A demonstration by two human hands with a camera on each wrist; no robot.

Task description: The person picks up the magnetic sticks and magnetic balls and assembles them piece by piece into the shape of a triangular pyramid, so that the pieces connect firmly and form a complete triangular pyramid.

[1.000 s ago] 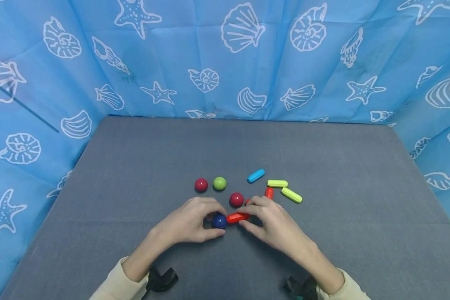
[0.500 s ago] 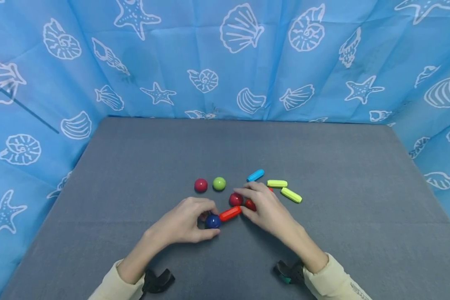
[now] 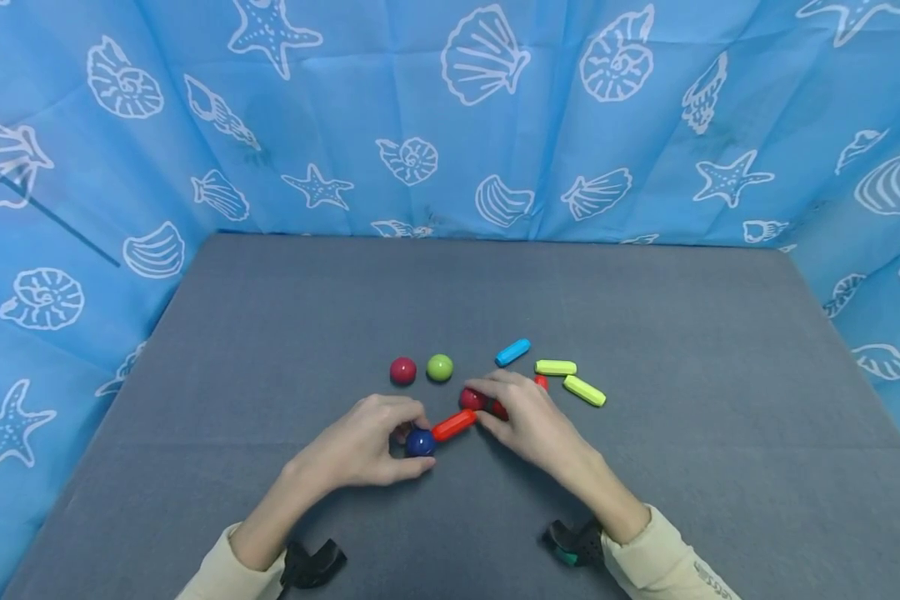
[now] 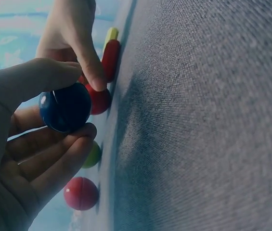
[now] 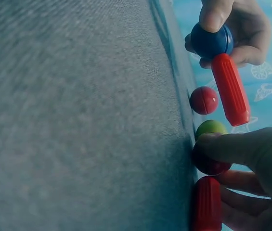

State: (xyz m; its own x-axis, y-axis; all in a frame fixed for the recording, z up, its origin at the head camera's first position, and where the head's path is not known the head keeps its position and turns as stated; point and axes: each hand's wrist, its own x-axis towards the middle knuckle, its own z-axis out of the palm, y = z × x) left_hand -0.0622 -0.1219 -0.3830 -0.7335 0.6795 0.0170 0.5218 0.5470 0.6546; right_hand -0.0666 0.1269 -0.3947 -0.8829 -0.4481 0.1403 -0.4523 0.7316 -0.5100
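Observation:
My left hand (image 3: 371,442) pinches a glossy dark blue ball (image 3: 420,442) between thumb and fingers. A ridged red rod (image 3: 454,426) sticks out from that ball toward the right, one end against it; in the right wrist view this rod (image 5: 231,91) hangs above the cloth. My right hand (image 3: 532,421) is at a dark red ball (image 3: 472,399), thumb on one side and fingers on the other. Beside that ball a second red rod (image 5: 207,204) lies on the cloth, partly covered by my right hand in the head view.
Another red ball (image 3: 402,371) and a green ball (image 3: 439,367) lie beyond my left hand. Past my right hand are a blue rod (image 3: 512,352), two yellow-green rods (image 3: 556,367) and the end of a red rod (image 3: 542,382). A shell-patterned blue curtain (image 3: 450,117) borders the grey table (image 3: 307,308).
My right hand has let go of the red rod and moved up-left to the dark red ball. My left hand has drawn the blue ball and its rod slightly left.

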